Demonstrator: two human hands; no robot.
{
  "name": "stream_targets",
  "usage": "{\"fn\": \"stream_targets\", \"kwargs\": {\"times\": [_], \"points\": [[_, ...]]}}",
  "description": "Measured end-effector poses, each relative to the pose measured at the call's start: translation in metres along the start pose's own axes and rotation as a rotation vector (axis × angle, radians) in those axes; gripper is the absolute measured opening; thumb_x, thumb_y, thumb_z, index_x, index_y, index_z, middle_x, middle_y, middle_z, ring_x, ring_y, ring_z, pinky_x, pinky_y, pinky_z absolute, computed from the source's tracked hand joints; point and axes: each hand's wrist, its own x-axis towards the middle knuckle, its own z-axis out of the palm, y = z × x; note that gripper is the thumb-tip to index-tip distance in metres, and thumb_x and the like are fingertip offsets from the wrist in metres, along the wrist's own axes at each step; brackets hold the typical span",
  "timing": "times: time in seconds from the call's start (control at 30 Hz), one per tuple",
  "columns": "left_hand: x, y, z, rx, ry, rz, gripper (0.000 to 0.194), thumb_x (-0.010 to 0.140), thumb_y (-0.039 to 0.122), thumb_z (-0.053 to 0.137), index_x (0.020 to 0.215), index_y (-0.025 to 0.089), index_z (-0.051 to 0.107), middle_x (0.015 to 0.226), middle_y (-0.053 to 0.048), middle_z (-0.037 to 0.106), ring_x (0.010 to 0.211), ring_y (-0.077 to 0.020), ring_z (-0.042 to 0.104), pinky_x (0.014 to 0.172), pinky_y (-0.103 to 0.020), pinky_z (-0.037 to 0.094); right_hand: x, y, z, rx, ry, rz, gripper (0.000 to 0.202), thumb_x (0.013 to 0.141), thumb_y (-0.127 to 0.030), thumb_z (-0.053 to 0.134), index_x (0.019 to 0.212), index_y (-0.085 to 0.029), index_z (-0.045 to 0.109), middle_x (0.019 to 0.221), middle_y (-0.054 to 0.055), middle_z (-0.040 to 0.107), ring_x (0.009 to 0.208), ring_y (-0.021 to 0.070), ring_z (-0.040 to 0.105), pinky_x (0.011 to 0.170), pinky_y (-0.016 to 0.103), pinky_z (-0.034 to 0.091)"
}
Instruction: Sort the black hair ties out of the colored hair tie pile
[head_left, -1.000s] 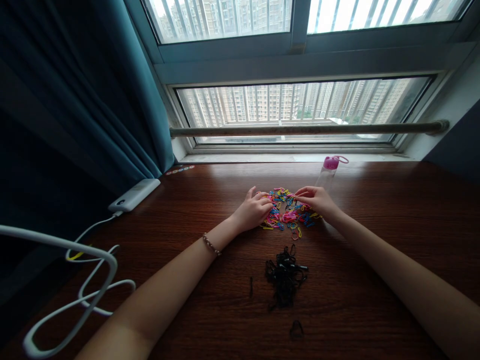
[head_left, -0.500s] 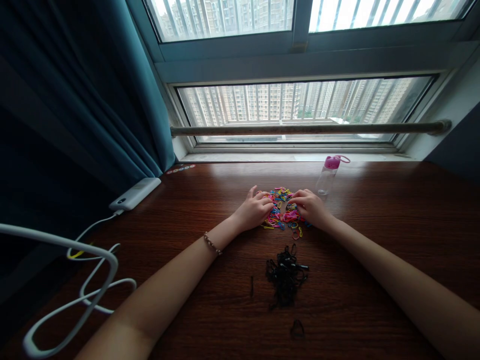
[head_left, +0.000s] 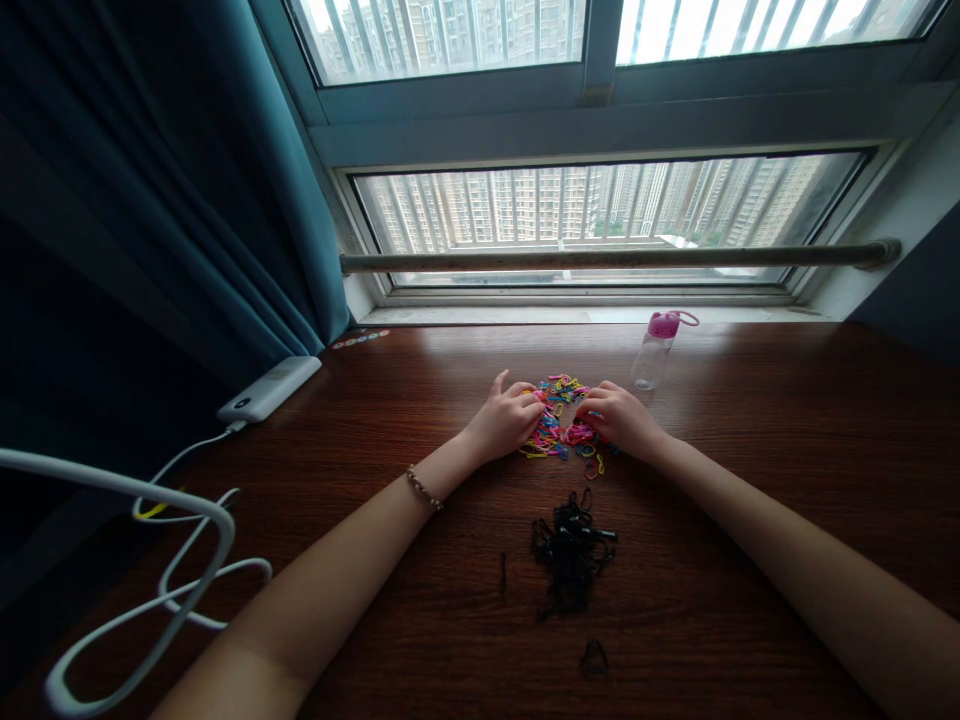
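A loose heap of small colourful rubber bands (head_left: 553,432), pink, yellow, blue and red, lies on the dark wooden table (head_left: 720,580). On the left side of the heap rests my left hand (head_left: 504,415), thumb raised away from the fingers, which lie over the bands. My right hand (head_left: 616,415) is at the heap's right side with its fingertips drawn together among the bands. A small dark bit shows at those fingertips, too small to name surely. Nearer to me is a pile of black rubber bands (head_left: 574,555), with a single black band (head_left: 594,657) in front of it.
Behind my right hand stands a clear bottle with a pink lid (head_left: 654,350). At the left are a white power bank (head_left: 270,388) and a looped white cable (head_left: 225,520). A blue curtain (head_left: 292,200) hangs beside the barred window, and a metal rail (head_left: 622,259) crosses it.
My right hand has shifted slightly, its fingers drawing closer together at the heap. My left hand stays nearly in place, fingers a little more bent. Both piles look much the same.
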Motion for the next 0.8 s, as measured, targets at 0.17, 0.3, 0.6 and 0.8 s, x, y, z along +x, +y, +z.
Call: {"fn": "stream_targets", "kwargs": {"times": [0.17, 0.3, 0.6, 0.8], "points": [[0.0, -0.004, 0.003, -0.09, 0.068, -0.155, 0.022, 0.087, 0.025, 0.04, 0.095, 0.021, 0.06, 0.091, -0.003, 0.066, 0.098, -0.019, 0.052, 0.102, -0.049, 0.015, 0.001, -0.001, -0.003, -0.119, -0.041, -0.062, 0.014, 0.082, -0.018, 0.052, 0.073, -0.019, 0.062, 0.077, 0.003, 0.061, 0.076, 0.0172, 0.047, 0.071, 0.026, 0.037], [0.001, -0.01, 0.008, -0.197, 0.126, -0.279, 0.018, 0.084, 0.024, 0.046, 0.091, 0.022, 0.062, 0.091, -0.002, 0.066, 0.094, -0.0182, 0.055, 0.099, -0.047, 0.023, -0.001, -0.005, -0.003, -0.125, 0.038, -0.021, 0.01, 0.082, -0.017, 0.05, 0.076, -0.017, 0.058, 0.08, 0.006, 0.059, 0.079, 0.019, 0.048, 0.071, 0.029, 0.038], [0.005, -0.019, 0.012, -0.359, 0.207, -0.404, 0.012, 0.076, 0.02, 0.056, 0.083, 0.018, 0.065, 0.081, -0.004, 0.067, 0.079, -0.0182, 0.059, 0.079, -0.033, 0.044, 0.007, -0.01, -0.019, 0.709, 0.153, 0.393, 0.015, 0.07, -0.028, 0.058, 0.074, -0.014, 0.059, 0.067, 0.002, 0.058, 0.061, 0.0133, 0.052, 0.057, 0.025, 0.04], [0.005, -0.018, 0.009, -0.379, 0.241, -0.32, 0.016, 0.078, 0.024, 0.054, 0.088, 0.019, 0.065, 0.094, -0.005, 0.065, 0.096, -0.0203, 0.056, 0.089, -0.035, 0.041, 0.005, -0.04, -0.039, 1.087, -0.644, 0.145, 0.017, 0.065, -0.025, 0.065, 0.075, -0.012, 0.06, 0.065, 0.0, 0.06, 0.058, 0.0098, 0.055, 0.055, 0.02, 0.042]]}}
